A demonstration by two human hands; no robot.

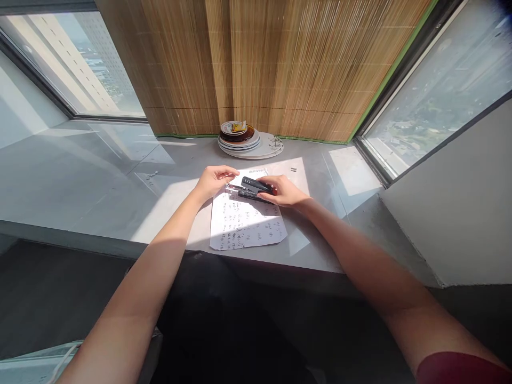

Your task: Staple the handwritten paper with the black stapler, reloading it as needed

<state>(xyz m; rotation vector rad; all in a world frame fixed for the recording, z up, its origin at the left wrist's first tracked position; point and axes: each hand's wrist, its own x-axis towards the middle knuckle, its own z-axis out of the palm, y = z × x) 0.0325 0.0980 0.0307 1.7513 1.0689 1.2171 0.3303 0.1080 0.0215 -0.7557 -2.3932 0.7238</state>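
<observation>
A black stapler (256, 184) is held by my right hand (283, 192), whose fingers close round its right end. Its upper and lower arms stand apart, with a thin metallic piece reaching out to the left between them. My left hand (215, 180) is at the left end of that piece, thumb and fingers pinched together. What the left fingertips hold, if anything, is too small to make out. Beneath the stapler lies a white sheet of paper (248, 229) with handwritten lines, its lower edge uneven.
A stack of plates (240, 143) with a small yellow packet (239, 127) on top stands behind the paper, on an oval plate (272, 146). Small staple-like bits (293, 169) lie on the grey ledge (100, 197) at the right. A bamboo blind (260, 69) hangs behind.
</observation>
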